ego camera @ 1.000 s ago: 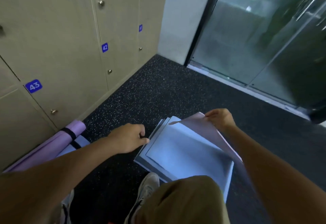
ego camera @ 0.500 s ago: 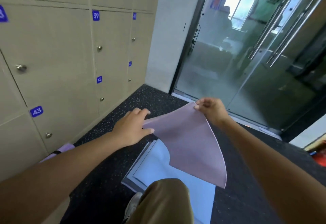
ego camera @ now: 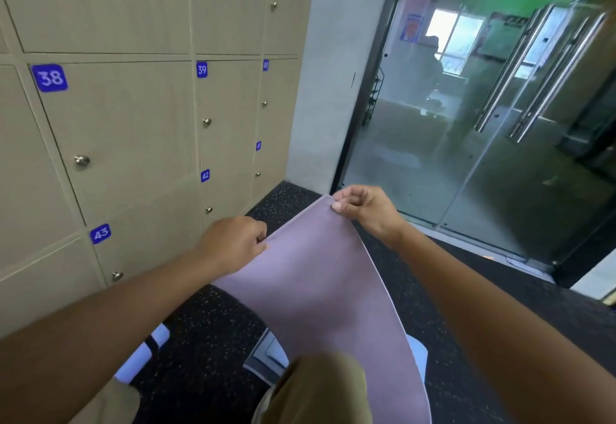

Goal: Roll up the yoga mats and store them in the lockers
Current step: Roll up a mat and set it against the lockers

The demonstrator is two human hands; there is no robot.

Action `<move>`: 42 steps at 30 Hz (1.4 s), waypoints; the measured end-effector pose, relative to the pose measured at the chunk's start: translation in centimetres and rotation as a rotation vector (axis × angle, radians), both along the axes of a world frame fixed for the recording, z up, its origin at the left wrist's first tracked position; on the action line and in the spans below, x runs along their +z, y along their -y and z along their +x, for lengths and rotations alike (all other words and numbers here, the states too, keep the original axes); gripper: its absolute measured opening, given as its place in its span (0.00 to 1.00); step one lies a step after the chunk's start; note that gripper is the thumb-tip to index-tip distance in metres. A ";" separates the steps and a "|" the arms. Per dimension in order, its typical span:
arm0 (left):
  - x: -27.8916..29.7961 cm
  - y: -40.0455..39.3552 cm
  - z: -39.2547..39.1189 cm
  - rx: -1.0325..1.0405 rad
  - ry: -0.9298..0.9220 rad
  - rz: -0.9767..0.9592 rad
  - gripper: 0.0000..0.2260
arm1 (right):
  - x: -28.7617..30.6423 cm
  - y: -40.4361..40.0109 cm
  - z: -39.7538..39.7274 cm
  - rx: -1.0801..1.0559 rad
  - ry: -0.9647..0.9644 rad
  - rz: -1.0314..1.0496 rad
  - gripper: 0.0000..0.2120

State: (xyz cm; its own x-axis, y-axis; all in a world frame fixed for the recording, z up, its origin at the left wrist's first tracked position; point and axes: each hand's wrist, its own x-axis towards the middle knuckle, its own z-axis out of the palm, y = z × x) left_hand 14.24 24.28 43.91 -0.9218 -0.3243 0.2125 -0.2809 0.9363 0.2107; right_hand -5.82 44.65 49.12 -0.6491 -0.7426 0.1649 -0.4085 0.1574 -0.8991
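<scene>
- Lockers point(ego camera: 140, 130), numbered, all shut, are lining the left wall.
- Pink mat point(ego camera: 320, 290) is hanging lifted mid-scene, above the stacked mats point(ego camera: 270, 357) lying near on the floor.
- Left hand point(ego camera: 230, 247) is curling round the mat's left top edge.
- Right hand point(ego camera: 363, 210) is pinching the far top corner.
- Rolled mat point(ego camera: 143, 353) is lying near-left by the lockers.

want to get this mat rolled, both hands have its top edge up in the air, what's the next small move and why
Probably lower the pink mat flat onto the floor. The left hand and right hand pinch its top corners, so it hangs in the air, and rolling needs it lying flat.
</scene>
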 end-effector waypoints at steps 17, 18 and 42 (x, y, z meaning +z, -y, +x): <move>2.7 1.8 0.3 0.375 -0.332 0.903 0.05 | -3.4 3.6 9.4 -0.016 0.059 0.208 0.23; 3.1 1.5 0.5 0.382 -0.374 0.964 0.04 | -3.5 3.9 10.4 0.016 0.054 0.217 0.23; -1.3 3.6 15.7 -0.071 -0.306 0.033 0.25 | -5.5 0.1 18.7 -0.014 -0.670 0.207 0.05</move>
State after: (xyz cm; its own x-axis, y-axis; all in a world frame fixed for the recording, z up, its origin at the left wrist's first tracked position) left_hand 29.95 20.63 42.60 -0.8370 -0.2727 0.4743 -0.1336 0.9426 0.3062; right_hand 12.89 44.60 43.62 -0.4664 -0.7944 0.3891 -0.8612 0.3072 -0.4050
